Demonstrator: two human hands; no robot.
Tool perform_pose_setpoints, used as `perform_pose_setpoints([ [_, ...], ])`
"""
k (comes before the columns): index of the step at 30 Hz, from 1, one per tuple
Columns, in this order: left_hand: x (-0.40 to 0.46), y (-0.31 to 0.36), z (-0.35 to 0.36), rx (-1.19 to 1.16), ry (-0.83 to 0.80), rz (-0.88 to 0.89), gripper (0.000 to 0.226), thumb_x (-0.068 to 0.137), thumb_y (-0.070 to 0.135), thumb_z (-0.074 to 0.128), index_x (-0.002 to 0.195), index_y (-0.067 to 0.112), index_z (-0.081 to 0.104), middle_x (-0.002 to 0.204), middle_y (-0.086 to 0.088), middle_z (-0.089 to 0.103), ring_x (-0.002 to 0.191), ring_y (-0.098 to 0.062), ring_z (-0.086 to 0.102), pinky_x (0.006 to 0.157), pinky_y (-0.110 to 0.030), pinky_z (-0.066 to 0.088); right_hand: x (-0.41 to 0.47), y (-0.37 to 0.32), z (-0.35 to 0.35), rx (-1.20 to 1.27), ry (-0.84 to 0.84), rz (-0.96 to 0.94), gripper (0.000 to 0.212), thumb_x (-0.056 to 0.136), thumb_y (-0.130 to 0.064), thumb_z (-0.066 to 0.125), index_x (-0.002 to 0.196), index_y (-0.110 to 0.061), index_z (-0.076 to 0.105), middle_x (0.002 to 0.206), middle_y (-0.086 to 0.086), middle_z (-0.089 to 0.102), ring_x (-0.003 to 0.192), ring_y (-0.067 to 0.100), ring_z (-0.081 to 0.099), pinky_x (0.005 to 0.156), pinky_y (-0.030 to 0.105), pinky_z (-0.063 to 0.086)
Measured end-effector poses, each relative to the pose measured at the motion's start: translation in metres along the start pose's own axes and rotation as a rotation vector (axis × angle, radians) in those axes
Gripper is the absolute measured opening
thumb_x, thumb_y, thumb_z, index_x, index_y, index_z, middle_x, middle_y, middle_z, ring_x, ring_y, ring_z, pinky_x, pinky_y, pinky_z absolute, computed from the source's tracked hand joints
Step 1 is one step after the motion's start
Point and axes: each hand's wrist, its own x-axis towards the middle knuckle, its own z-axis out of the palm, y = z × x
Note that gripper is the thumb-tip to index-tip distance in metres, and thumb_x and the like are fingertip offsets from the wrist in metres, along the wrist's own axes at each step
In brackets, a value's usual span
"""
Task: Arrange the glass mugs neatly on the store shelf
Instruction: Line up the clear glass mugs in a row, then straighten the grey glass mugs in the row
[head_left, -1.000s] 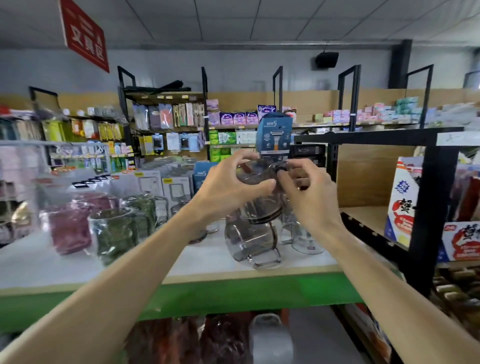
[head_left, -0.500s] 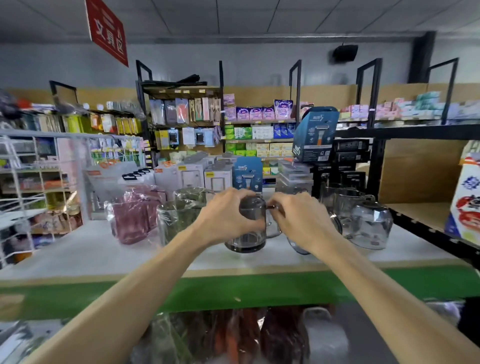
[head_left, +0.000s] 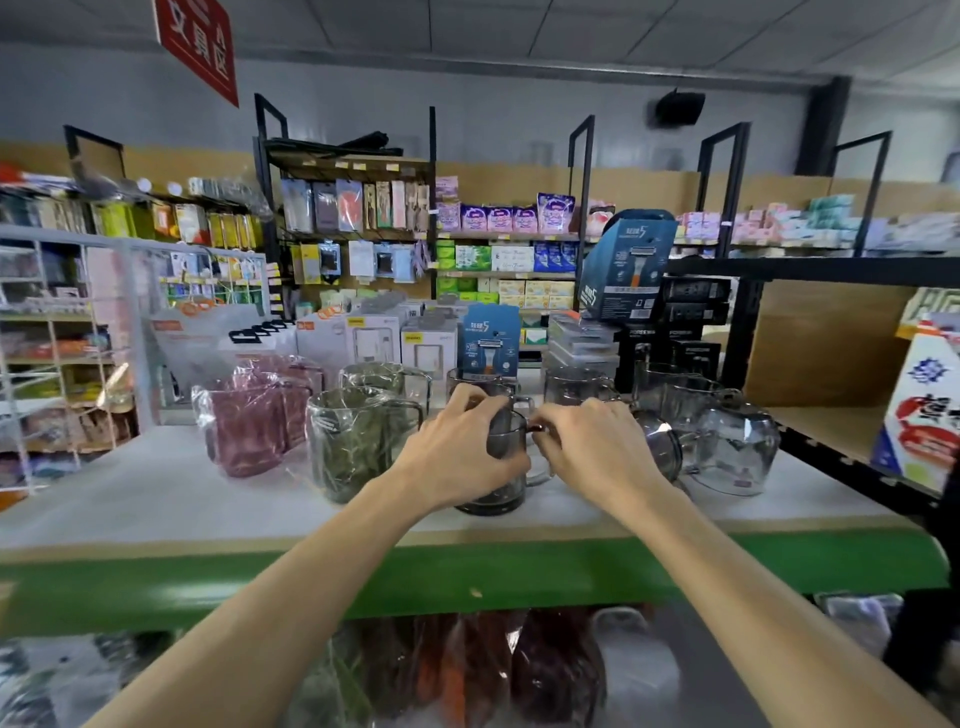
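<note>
1. Far left on my view, a pink glass mug wrapped in clear plastic (head_left: 244, 423) stands upright on the white store shelf with the green front edge (head_left: 156, 499), with more pink wrapped mugs just behind it.
2. Next to it, a green-tinted glass mug in clear plastic wrap (head_left: 356, 441) stands upright, handle to the right, a second green one behind it.
3. My left hand (head_left: 460, 457) is wrapped around the body of a smoky grey glass mug (head_left: 501, 467), fingers curled over its rim. The mug sits upright on the shelf near the front edge, just right of the green mug.
4. My right hand (head_left: 592, 452) is closed on that same mug's handle side, fingertips pinching at the handle; the two hands are close together on either side of it.
5. Behind my hands, more grey glass mugs (head_left: 576, 387) stand in a row in front of a blue razor package (head_left: 491, 338).
6. To the right, a rounded clear grey glass pot (head_left: 735, 449) rests on the shelf, touching a similar one half hidden by my right hand.
</note>
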Motion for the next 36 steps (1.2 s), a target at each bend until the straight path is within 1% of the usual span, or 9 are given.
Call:
perform_pose_setpoints([
  [4,0.001,0.014,-0.002,0.144,0.136,0.003,0.076,0.084,0.070,0.047,0.148,0.033,0.032,0.152,0.004,0.030,0.132,-0.032,0.042,0.102,-0.052,0.039,-0.008,0.018,-0.017,0.111,0.110,0.005,0.025,0.099,-0.026,0.049,0.113,-0.019,0.069,0.096,0.001,0.073,0.091,0.025,0.062,0.085,0.043,0.049],
  [7,0.003,0.042,0.003,0.126,0.267,0.173,0.066,0.089,0.061,0.049,0.145,0.028,0.041,0.148,0.004,0.040,0.133,-0.023,0.039,0.107,-0.044,0.035,-0.018,0.043,-0.030,0.131,0.183,0.054,0.021,0.098,-0.017,0.050,0.110,-0.013,0.066,0.101,0.004,0.068,0.094,0.025,0.057,0.080,0.038,0.048],
  [11,0.017,0.078,0.027,0.153,0.090,0.318,0.071,0.089,0.064,0.048,0.149,0.027,0.035,0.144,0.001,0.049,0.130,-0.022,0.046,0.106,-0.043,0.038,-0.034,0.076,-0.041,0.104,0.113,0.100,0.015,0.092,-0.009,0.053,0.106,-0.012,0.059,0.103,0.005,0.061,0.093,0.025,0.052,0.072,0.034,0.043],
  [16,0.035,0.089,0.046,0.220,-0.093,0.240,0.082,0.084,0.069,0.055,0.151,0.034,0.021,0.125,-0.003,0.056,0.109,-0.029,0.059,0.090,-0.044,0.049,-0.052,0.100,-0.047,0.118,-0.025,0.089,0.018,0.092,-0.009,0.053,0.108,-0.017,0.053,0.108,0.002,0.054,0.087,0.024,0.058,0.071,0.040,0.049],
  [20,0.035,0.092,0.049,0.155,-0.089,0.231,0.074,0.083,0.074,0.052,0.143,0.039,0.025,0.115,-0.003,0.056,0.099,-0.029,0.060,0.086,-0.046,0.050,-0.063,0.109,-0.049,0.189,-0.185,0.051,0.022,0.090,-0.014,0.060,0.109,-0.024,0.051,0.117,-0.006,0.048,0.094,0.021,0.058,0.082,0.041,0.050],
  [22,0.035,0.096,0.047,0.124,-0.076,0.237,0.067,0.082,0.078,0.046,0.137,0.043,0.028,0.110,-0.002,0.058,0.095,-0.027,0.061,0.084,-0.045,0.051,-0.065,0.113,-0.052,0.240,-0.252,0.033,0.024,0.087,-0.015,0.064,0.107,-0.024,0.054,0.122,-0.009,0.044,0.100,0.016,0.057,0.086,0.033,0.048],
  [26,0.035,0.106,0.039,0.128,-0.041,0.216,0.044,0.087,0.067,0.044,0.125,0.047,0.036,0.107,-0.001,0.059,0.092,-0.026,0.059,0.083,-0.044,0.051,-0.066,0.122,-0.059,0.386,-0.324,-0.016,0.021,0.083,-0.015,0.065,0.099,-0.028,0.059,0.123,-0.016,0.043,0.113,0.006,0.051,0.097,0.028,0.044],
  [30,0.039,0.111,0.035,0.153,0.051,0.177,0.029,0.094,0.061,0.037,0.118,0.045,0.044,0.110,0.002,0.055,0.092,-0.027,0.060,0.083,-0.046,0.052,-0.063,0.127,-0.057,0.454,-0.273,-0.036,0.016,0.088,-0.029,0.072,0.102,-0.028,0.064,0.112,-0.018,0.048,0.103,0.004,0.057,0.095,0.031,0.051],
  [36,0.040,0.105,0.029,0.267,-0.062,0.173,0.065,0.086,0.074,0.036,0.143,0.045,0.024,0.134,0.001,0.042,0.104,-0.029,0.059,0.088,-0.047,0.050,-0.054,0.136,-0.045,0.435,-0.072,0.027,0.016,0.090,-0.022,0.071,0.106,-0.019,0.070,0.092,-0.007,0.062,0.085,0.002,0.060,0.081,0.024,0.050],
])
